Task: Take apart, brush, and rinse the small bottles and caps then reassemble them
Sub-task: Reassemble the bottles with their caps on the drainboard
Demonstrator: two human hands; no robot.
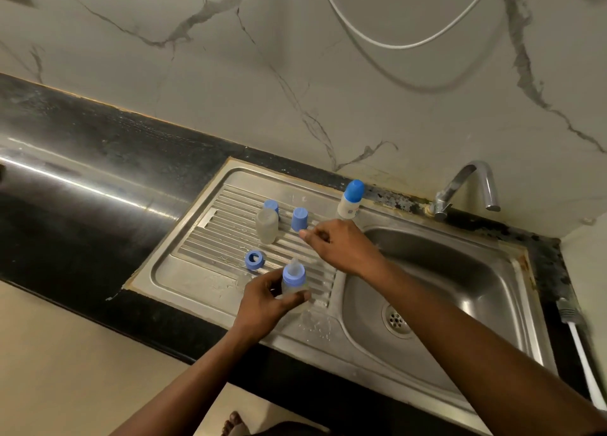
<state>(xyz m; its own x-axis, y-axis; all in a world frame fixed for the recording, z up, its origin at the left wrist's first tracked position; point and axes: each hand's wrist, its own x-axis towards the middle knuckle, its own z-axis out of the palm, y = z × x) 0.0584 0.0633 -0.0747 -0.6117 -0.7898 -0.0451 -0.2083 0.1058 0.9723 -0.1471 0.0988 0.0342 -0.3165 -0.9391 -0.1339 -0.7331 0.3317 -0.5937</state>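
My left hand grips a small clear bottle with a blue collar and clear teat, just above the steel drainboard. My right hand reaches over the drainboard, fingers loosely bent, fingertips close to a blue cap standing on the ridges; it holds nothing I can see. A bare clear bottle stands upright with another blue cap behind it. A blue screw ring lies on the ridges. A capped white bottle stands at the sink's back rim.
The steel sink basin with its drain lies to the right, under a curved tap. A white-handled brush lies on the black counter at the far right. A marble wall rises behind.
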